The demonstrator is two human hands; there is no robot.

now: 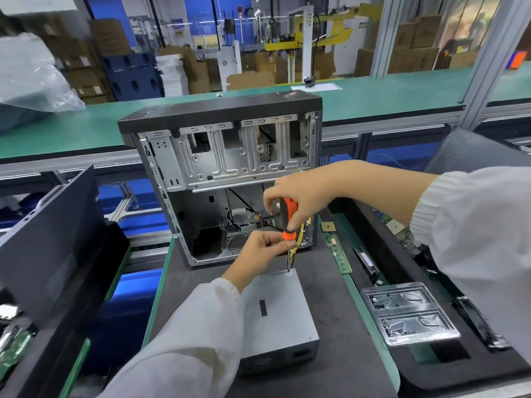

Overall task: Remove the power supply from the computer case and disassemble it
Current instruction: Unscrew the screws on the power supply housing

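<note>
Already the power supply [277, 320] lay out of the computer case [221, 173], flat on the dark mat [339, 326] just in front of it, so the removal looked done and the taking apart was under way. Its bundle of yellow and black wires [300, 239] ran back toward the case opening, which probably explained why the box sat so near.

The right hand [304, 193] gripped the orange and black handle of a screwdriver [288, 216], fingers curled round it from above, holding the tool nearly upright. That stance suited bearing down and turning. The tip met the far right corner of the box's top, seemingly at a screw; the screw itself was too small to make out.

The left hand [260, 248] pinched the lower end of the handle where the shaft begins, most likely to steady the tool and keep the tip from skating off.

A clear plastic tray [411, 317] with two compartments sat on the right, holding small dark bits, presumably screws, within easy reach. A memory stick [340, 255] lay on the green strip between.
</note>
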